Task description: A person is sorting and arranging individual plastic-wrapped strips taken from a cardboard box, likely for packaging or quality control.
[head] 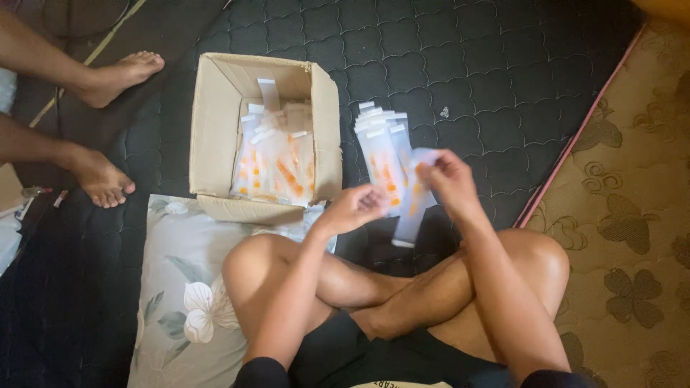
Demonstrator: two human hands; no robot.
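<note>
Right hand (447, 174) pinches a slim (glossy, clear) plastic sleeve (411, 208).

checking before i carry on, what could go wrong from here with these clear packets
The right hand pinches one long clear plastic packet with orange print by its top only, so it may slip. The loose pile of similar packets on the soft black quilted mat could slide apart if the left hand brushes it.

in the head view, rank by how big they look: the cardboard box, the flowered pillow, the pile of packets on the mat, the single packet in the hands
1. flowered pillow, partly hidden by a leg
2. cardboard box
3. pile of packets
4. single packet, held by the right hand, left hand beside it
</note>
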